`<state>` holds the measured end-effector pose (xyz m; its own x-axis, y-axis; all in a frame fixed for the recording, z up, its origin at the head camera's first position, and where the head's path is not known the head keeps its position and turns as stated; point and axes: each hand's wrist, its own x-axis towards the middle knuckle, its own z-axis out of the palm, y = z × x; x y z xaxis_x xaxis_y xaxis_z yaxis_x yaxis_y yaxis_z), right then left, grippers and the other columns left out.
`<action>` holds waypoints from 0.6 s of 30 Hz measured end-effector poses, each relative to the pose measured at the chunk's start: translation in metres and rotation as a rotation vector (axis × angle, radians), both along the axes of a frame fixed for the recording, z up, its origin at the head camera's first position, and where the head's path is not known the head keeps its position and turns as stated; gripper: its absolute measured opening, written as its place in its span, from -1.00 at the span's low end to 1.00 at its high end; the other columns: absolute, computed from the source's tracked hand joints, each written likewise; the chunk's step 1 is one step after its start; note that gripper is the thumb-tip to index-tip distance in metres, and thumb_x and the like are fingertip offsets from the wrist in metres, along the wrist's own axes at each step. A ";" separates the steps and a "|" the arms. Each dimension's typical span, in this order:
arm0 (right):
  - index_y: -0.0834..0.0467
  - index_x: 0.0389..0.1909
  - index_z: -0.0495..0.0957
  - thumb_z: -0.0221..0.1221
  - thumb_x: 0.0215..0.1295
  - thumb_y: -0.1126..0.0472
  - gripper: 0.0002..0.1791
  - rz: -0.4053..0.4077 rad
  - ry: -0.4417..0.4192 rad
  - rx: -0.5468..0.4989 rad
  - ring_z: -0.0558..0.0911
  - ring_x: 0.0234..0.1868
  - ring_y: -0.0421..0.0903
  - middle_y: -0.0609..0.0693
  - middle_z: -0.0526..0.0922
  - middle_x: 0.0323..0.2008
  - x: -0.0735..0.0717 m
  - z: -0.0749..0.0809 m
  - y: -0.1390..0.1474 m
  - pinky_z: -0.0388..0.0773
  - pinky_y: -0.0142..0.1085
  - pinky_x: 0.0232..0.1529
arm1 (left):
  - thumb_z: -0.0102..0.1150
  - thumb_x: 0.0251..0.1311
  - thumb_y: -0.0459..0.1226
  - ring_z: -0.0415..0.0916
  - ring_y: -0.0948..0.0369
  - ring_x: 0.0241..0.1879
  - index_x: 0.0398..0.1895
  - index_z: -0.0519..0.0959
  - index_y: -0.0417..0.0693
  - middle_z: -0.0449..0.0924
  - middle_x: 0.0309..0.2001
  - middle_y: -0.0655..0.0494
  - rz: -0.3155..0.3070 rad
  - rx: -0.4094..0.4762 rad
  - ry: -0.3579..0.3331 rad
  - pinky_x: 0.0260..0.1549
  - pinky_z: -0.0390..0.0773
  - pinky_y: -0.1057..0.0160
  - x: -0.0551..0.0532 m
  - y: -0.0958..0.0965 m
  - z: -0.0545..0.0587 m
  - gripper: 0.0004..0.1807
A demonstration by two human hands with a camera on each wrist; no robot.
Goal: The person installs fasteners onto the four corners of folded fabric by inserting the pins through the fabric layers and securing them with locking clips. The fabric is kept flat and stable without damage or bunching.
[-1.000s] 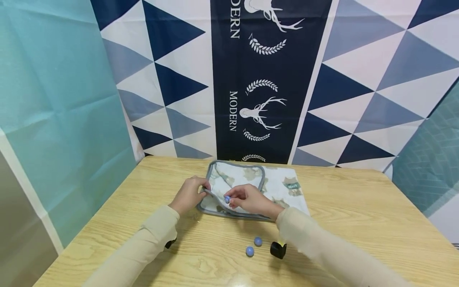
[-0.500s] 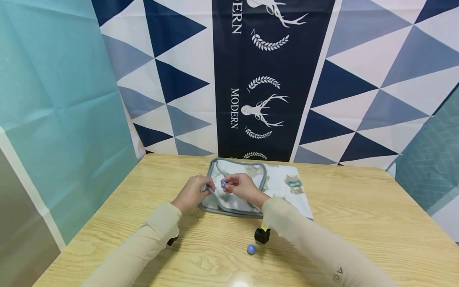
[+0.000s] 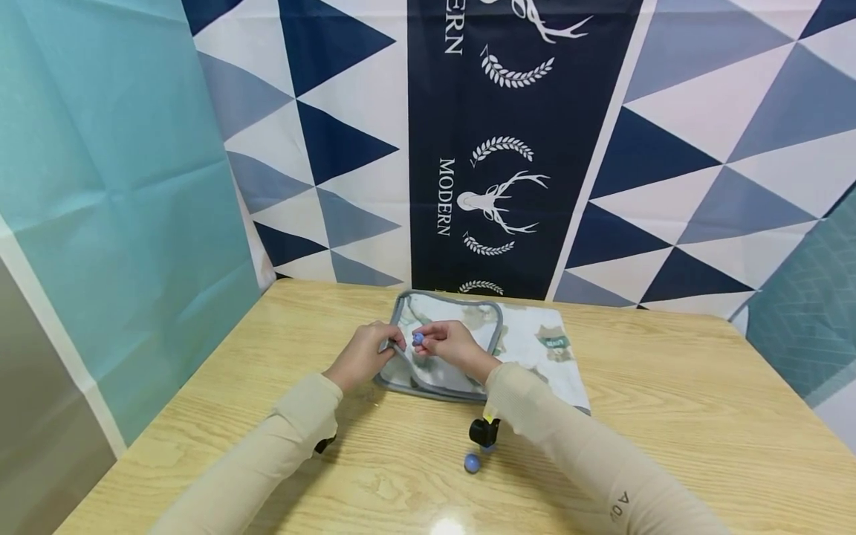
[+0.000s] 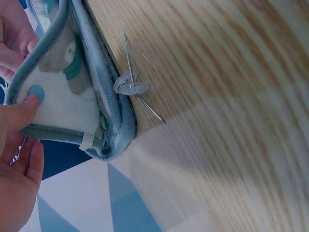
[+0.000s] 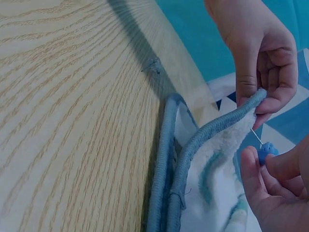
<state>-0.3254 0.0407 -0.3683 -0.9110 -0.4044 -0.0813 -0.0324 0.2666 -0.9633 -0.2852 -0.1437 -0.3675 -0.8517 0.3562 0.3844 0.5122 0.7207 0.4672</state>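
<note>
A white cloth (image 3: 468, 316) with animal prints and grey-blue edging lies folded on the table. My left hand (image 3: 364, 353) pinches its near-left corner and holds the edge up. My right hand (image 3: 455, 345) pinches a blue-headed pin (image 3: 417, 339) over the cloth. In the right wrist view, the needle of this blue-headed pin (image 5: 267, 152) points at the raised cloth edge, by the left fingers; whether it touches cannot be told. In the left wrist view, the left thumb touches a flat blue disc (image 4: 36, 94) on the cloth's printed side.
Two blue round pieces (image 3: 472, 463) lie near the front, one partly hidden behind the black wrist camera (image 3: 484, 432). Clear-headed pins (image 4: 133, 87) lie on the wooden table (image 3: 669, 401) beside the cloth corner. A patterned curtain (image 3: 495, 148) hangs behind.
My right hand has moved up and left with the blue-headed pin, closer to the left hand. The left hand keeps its hold on the cloth corner; the view has shifted slightly.
</note>
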 end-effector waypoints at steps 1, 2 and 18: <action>0.48 0.04 0.51 0.00 0.33 0.50 -0.70 -0.005 -0.004 -0.001 0.67 -0.37 -0.27 0.36 0.67 -0.12 0.000 0.000 0.000 0.66 -0.21 -0.01 | 0.23 0.06 -0.55 0.50 0.22 -0.29 -0.44 0.61 -0.06 0.67 -0.36 0.09 0.000 0.004 -0.005 -0.25 0.57 0.18 0.000 0.000 0.000 -0.81; 0.47 0.03 0.52 0.00 0.33 0.50 -0.71 -0.011 -0.009 -0.001 0.67 -0.37 -0.27 0.35 0.67 -0.13 0.000 0.000 -0.001 0.66 -0.20 -0.01 | 0.23 0.06 -0.55 0.50 0.22 -0.29 -0.44 0.61 -0.07 0.67 -0.36 0.09 0.001 0.005 -0.006 -0.25 0.58 0.17 0.000 0.000 0.000 -0.81; 0.45 0.03 0.53 0.06 0.33 0.47 -0.71 -0.044 -0.033 0.001 0.64 -0.41 -0.31 0.33 0.68 -0.11 -0.003 0.000 -0.006 0.66 -0.22 -0.02 | 0.20 0.13 -0.52 0.52 0.19 -0.27 -0.40 0.61 -0.09 0.67 -0.32 0.04 -0.007 0.007 -0.048 -0.21 0.60 0.09 0.000 0.000 0.000 -0.84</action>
<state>-0.3280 0.0343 -0.3686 -0.9245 -0.3643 -0.1122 0.0114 0.2678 -0.9634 -0.2850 -0.1442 -0.3671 -0.8668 0.3594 0.3457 0.4940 0.7139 0.4963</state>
